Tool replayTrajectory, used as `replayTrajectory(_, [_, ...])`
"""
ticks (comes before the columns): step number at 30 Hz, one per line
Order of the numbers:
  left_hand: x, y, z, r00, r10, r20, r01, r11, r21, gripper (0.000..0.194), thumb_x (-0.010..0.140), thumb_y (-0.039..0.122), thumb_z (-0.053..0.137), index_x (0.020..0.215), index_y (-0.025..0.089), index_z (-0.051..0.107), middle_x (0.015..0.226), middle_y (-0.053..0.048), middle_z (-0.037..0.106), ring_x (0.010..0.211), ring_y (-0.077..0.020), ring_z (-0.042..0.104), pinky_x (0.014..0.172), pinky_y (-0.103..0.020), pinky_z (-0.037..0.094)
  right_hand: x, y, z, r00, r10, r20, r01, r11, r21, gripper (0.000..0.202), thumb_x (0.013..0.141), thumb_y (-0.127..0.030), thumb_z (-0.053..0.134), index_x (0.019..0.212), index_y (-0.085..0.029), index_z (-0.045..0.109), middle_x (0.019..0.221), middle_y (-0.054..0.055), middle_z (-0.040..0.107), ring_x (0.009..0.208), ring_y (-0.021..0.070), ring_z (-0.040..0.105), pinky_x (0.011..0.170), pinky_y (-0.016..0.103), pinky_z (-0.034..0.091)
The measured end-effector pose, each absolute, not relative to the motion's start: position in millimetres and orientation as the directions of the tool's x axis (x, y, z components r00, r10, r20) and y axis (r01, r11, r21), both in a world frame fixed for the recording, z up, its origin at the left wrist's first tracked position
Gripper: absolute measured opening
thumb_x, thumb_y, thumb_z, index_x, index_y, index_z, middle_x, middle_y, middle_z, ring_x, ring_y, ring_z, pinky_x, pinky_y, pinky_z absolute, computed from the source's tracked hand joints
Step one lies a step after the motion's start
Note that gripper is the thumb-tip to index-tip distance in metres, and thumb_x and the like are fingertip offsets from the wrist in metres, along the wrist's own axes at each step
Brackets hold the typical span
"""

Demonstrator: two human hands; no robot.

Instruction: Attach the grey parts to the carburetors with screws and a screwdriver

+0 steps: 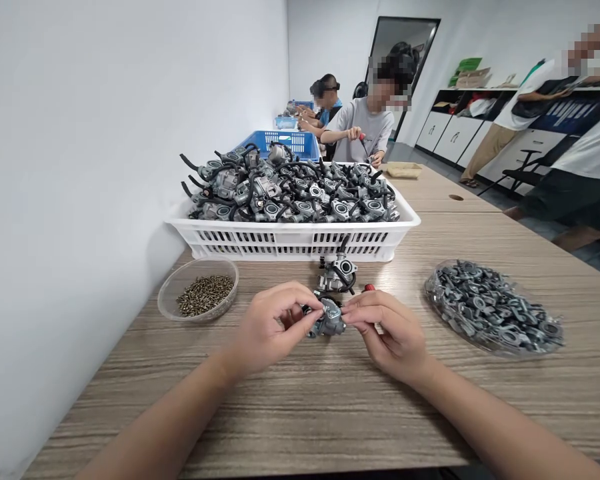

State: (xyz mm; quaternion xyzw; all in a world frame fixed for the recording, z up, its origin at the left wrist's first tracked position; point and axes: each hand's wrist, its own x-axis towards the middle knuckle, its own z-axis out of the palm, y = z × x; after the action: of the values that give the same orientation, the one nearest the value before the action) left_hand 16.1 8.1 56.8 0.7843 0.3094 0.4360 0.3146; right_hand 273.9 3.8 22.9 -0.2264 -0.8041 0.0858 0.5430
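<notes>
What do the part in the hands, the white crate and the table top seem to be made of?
The part, pinched by the left hand and right hand, looks like cast metal: dull grey with a soft shine. The white crate seems to be moulded plastic: even white, slotted walls. The table top shows grey-brown wood grain, perhaps a printed laminate rather than solid wood.

White crate (290, 241), wood-grain table (330, 413)

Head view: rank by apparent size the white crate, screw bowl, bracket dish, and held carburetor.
1. white crate
2. dish of metal brackets, though it sits nearer the camera than the crate
3. bowl of screws
4. carburetor, held in the fingers of the left hand and right hand
</notes>
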Motion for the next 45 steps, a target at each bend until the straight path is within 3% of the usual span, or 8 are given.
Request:
replayTrajectory(9, [15, 11, 55, 0.448, 0.756, 0.477, 0.169, -0.595, 0.786, 0.014, 0.104, 0.02, 0.073, 0.113, 0.017, 0.083, 0.104, -0.009, 0.079, 0.07, -0.0105, 0.067, 0.057, -0.022, 0.053, 272, 2, 24, -0.298, 0.445, 0.845, 0.277, 0.887, -0.37, 0.04, 0.096, 0.008, 0.069, 0.119, -0.022, 0.079, 0.107, 0.006, 0.084, 0.103, 0.0205, 0.081, 0.093, 0.035, 0.068])
replayTrajectory(16, [22, 8, 47, 0.367, 0.867, 0.337, 0.126, -0.405, 0.905, 0.022, 0.093, 0.025, 0.085, 0.113, 0.017, 0.083, 0.112, -0.009, 0.078, 0.064, -0.0072, 0.059, 0.055, -0.022, 0.049, 272, 4, 25, -0.31, 0.471, 0.826, 0.332, 0.868, -0.37, 0.038, 0.097, 0.006, 0.072, 0.122, -0.022, 0.079, 0.108, 0.007, 0.084, 0.103, 0.0201, 0.081, 0.095, 0.035, 0.067])
replayTrajectory(21, [26, 11, 37, 0.312, 0.894, 0.322, 0.158, -0.383, 0.91, 0.018, 0.091, 0.028, 0.086, 0.106, 0.018, 0.083, 0.105, -0.007, 0.077, 0.063, -0.0079, 0.056, 0.056, -0.023, 0.047, 274, 6, 21, -0.297, 0.493, 0.818, 0.327, 0.857, -0.398, 0.04, 0.099, 0.004, 0.071, 0.124, -0.025, 0.08, 0.106, 0.006, 0.084, 0.102, 0.0222, 0.082, 0.091, 0.038, 0.068])
replayTrajectory(26, [28, 10, 33, 0.323, 0.935, 0.149, 0.126, -0.199, 0.972, 0.027, 0.093, 0.038, 0.086, 0.109, 0.018, 0.081, 0.07, 0.0, 0.07, 0.058, -0.013, 0.061, 0.054, -0.025, 0.052, 274, 7, 21, -0.287, 0.479, 0.829, 0.304, 0.867, -0.396, 0.041, 0.098, 0.006, 0.07, 0.124, -0.025, 0.08, 0.109, 0.006, 0.084, 0.105, 0.0216, 0.081, 0.093, 0.038, 0.068])
replayTrajectory(30, [28, 9, 35, 0.357, 0.928, 0.107, 0.058, -0.136, 0.989, 0.026, 0.092, 0.039, 0.088, 0.104, 0.018, 0.081, 0.081, -0.004, 0.077, 0.061, -0.014, 0.068, 0.057, -0.027, 0.06, 273, 5, 22, -0.271, 0.478, 0.836, 0.3, 0.867, -0.398, 0.04, 0.098, 0.006, 0.07, 0.121, -0.024, 0.08, 0.109, 0.005, 0.084, 0.106, 0.0208, 0.081, 0.095, 0.037, 0.067])
replayTrajectory(37, [30, 9, 34, 0.29, 0.924, 0.248, -0.034, -0.249, 0.968, 0.021, 0.09, 0.033, 0.09, 0.101, 0.016, 0.085, 0.108, -0.011, 0.08, 0.064, -0.0115, 0.07, 0.053, -0.025, 0.063, 273, 6, 23, -0.27, 0.532, 0.803, 0.326, 0.835, -0.444, 0.037, 0.1, 0.0, 0.074, 0.126, -0.026, 0.079, 0.108, 0.006, 0.084, 0.101, 0.0209, 0.08, 0.085, 0.036, 0.067])
replayTrajectory(45, [36, 3, 34, 0.182, 0.838, 0.515, 0.154, -0.541, 0.826, 0.011, 0.093, 0.02, 0.083, 0.103, 0.02, 0.088, 0.098, -0.008, 0.081, 0.068, -0.0115, 0.065, 0.056, -0.022, 0.053, 278, 14, 16, -0.287, 0.562, 0.776, 0.306, 0.821, -0.482, 0.024, 0.1, -0.007, 0.078, 0.116, -0.025, 0.08, 0.109, 0.007, 0.084, 0.098, 0.0204, 0.082, 0.081, 0.034, 0.068])
